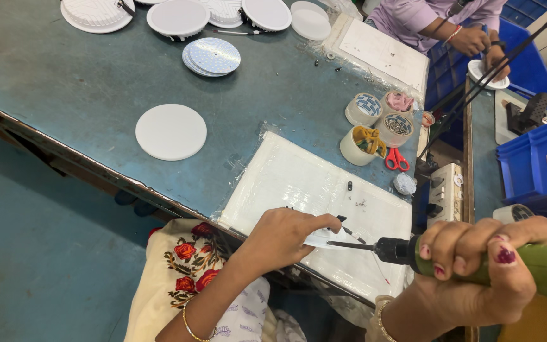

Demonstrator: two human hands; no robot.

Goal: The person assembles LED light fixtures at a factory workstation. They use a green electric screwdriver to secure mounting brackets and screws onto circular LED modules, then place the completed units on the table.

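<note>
At lower centre of the frame, on a white plastic-wrapped work pad (pixel 299 183), a small white part (pixel 320 240) pinned under the left hand (pixel 280 237), fingers curled down onto it. To the right, the right hand (pixel 476 266) wrapped tight around the green body of one electric screwdriver (pixel 476 256), bit tip meeting the part just beside the left fingertips. Two small dark pieces loose on the pad above. Further up and right, four tape rolls (pixel 378 120) clustered, one pair of red-handled scissors (pixel 397 158) beside them; contents of the roll cores too small to tell. Left of the pad, one white disc (pixel 171 132) alone on the blue-green table (pixel 64 82). Above it, one stack of LED boards (pixel 211 56). Along the top edge, about five round white lamp housings (pixel 178 17). At upper right, another person's hands (pixel 479 43) over blue bins (pixel 536 158).
</note>
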